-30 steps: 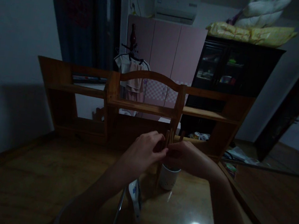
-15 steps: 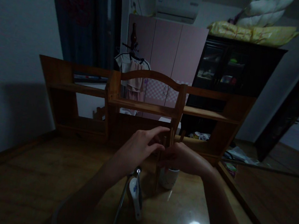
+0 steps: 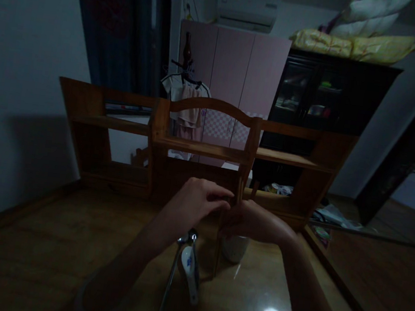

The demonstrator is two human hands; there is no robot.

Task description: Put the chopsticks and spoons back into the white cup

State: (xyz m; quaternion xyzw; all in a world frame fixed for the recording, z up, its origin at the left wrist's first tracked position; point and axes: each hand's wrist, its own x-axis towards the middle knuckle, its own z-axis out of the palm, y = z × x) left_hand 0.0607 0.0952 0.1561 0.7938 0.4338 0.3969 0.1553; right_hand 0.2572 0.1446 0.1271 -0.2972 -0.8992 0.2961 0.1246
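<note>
My right hand (image 3: 250, 221) is closed round a thin brown chopstick (image 3: 216, 257), held upright just left of a white cup (image 3: 234, 250). More thin wooden sticks (image 3: 240, 190) rise behind this hand, seemingly from the cup, whose rim it partly hides. My left hand (image 3: 196, 202) hovers beside it, thumb and forefinger stretched out and slightly apart near the chopstick's upper end. Below my left hand, a white porcelain spoon (image 3: 189, 269) with a blue mark lies on the table, beside long-handled metal spoons (image 3: 167, 287).
The glossy wooden table (image 3: 250, 297) carries a low wooden shelf unit (image 3: 200, 148) along its back edge. A wall (image 3: 20, 82) stands close on the left. Behind are a pink wardrobe (image 3: 229, 67), a dark cabinet (image 3: 335, 100) and clothes (image 3: 189, 103) on a stand.
The chopstick in my right hand has come slightly lower. My left thumb and forefinger have drawn closer together, and my left hand has shifted a little.
</note>
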